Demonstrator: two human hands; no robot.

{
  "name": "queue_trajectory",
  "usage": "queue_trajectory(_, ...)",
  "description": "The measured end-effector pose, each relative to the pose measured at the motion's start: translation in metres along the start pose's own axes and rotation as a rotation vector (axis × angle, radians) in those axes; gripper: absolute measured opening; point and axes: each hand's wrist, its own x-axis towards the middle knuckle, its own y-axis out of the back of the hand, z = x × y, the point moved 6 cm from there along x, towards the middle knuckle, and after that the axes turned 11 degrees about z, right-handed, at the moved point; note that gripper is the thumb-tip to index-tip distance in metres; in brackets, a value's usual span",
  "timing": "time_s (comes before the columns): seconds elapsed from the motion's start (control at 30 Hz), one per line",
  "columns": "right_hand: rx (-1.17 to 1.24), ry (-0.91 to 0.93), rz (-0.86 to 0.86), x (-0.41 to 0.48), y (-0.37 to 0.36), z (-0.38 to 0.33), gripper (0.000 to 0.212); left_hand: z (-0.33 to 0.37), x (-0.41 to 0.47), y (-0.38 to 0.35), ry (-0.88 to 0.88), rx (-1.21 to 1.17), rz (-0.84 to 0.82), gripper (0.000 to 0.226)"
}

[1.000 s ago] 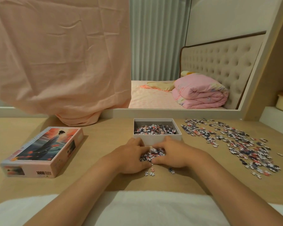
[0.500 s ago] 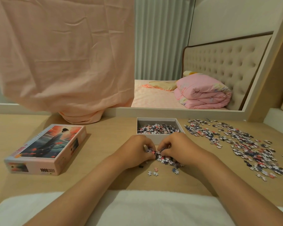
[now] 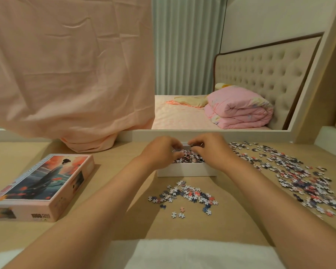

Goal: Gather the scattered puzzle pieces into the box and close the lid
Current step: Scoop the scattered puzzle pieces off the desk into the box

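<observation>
Nearest edge: a folded white cloth (image 3: 182, 253) lies along the pale wooden table (image 3: 114, 191). Both forearms reach over it toward the centre.

Left of the forearms, the pink printed cardboard lid (image 3: 45, 183) rests picture side up, well apart from the box. Leave it there until no pieces lie on the table.

Between the forearms, a small cluster (image 3: 188, 195) of loose red, white and blue cardboard puzzle pieces lies just in front of the box. To the right, a wide scatter (image 3: 299, 177) of the same pieces runs from beside the box toward the near right.

Beyond the cluster stands the open white cardboard box (image 3: 186, 170), partly filled with pieces.

Step in hand, as judged: depositing a handful. The left hand (image 3: 159, 152) and right hand (image 3: 209, 150) are held close together over the box interior, fingers curled downward. Whether pieces sit between the fingers cannot be told; the backs of the hands hide them.

Procedure:
1. Open the fingers low over the pile, inside the walls, so nothing bounces out.
2. Keep the wrists off the front wall; a light box may slide or tip.
3. Take the small cluster next: cup both hands toward each other, then lift.
4. Draw the wide scatter toward the box in batches.

Behind the box, a hanging pink fabric (image 3: 66, 74) reaches the table. Check its foot for strays.
</observation>
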Motion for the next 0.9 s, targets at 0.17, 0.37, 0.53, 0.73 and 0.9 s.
queue_trajectory(0.17,-0.131,0.047,-0.159,-0.003,-0.018,0.01,0.031,-0.01,-0.004,-0.013,-0.029,0.125,-0.015,0.029)
queue_trajectory(0.37,-0.087,0.129,-0.076,-0.013,-0.001,-0.004,0.024,-0.002,-0.027,0.011,-0.138,0.064,0.143,0.021)
queue_trajectory(0.53,-0.054,0.146,-0.256,-0.041,-0.004,-0.028,0.02,0.006,-0.061,0.032,-0.159,0.08,-0.014,0.011)
queue_trajectory(0.73,-0.189,0.221,-0.439,-0.067,-0.029,-0.037,0.032,-0.019,-0.094,0.034,0.009,0.171,-0.398,0.027)
queue_trajectory(0.9,-0.315,0.321,-0.518,-0.075,-0.043,-0.032,0.036,-0.025,-0.095,0.027,-0.03,0.133,-0.34,0.024)
